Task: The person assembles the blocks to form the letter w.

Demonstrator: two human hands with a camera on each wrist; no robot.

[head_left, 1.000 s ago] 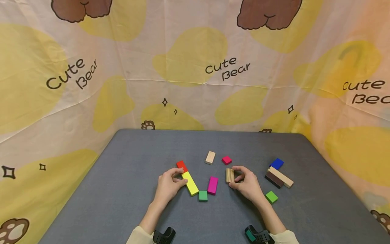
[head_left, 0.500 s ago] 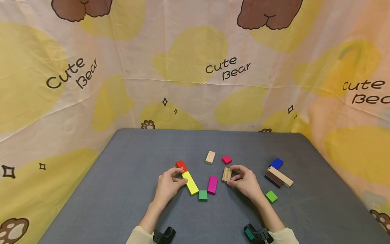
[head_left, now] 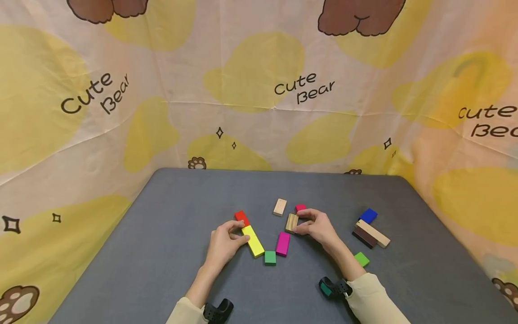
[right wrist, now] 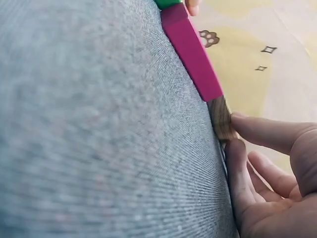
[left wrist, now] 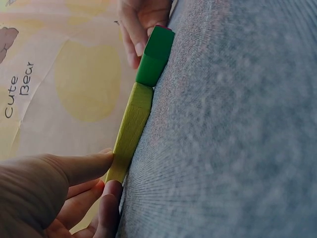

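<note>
My left hand (head_left: 224, 243) pinches a long yellow block (head_left: 254, 243), with a fingertip close to the red block (head_left: 241, 218) at its far end. A dark green block (head_left: 270, 258) sits at the yellow block's near end, and beside it a magenta block (head_left: 283, 244) slants away. Together they form a V shape on the grey table. Between thumb and finger, my right hand (head_left: 317, 226) holds a brown wood-grain block (head_left: 291, 222). In the right wrist view this wood-grain block (right wrist: 222, 119) lines up with the far end of the magenta block (right wrist: 192, 52).
Beyond the right hand lie a pale wooden block (head_left: 279, 207) and a partly hidden crimson block (head_left: 300, 207). At right are a blue block (head_left: 368, 215), a long pale block (head_left: 374, 233), a dark brown block (head_left: 363, 237) and a light green block (head_left: 361, 259).
My right hand has moved left and slightly away with the wood-grain block, bringing it from the right to the magenta block's far end. My left hand has stayed in place.
</note>
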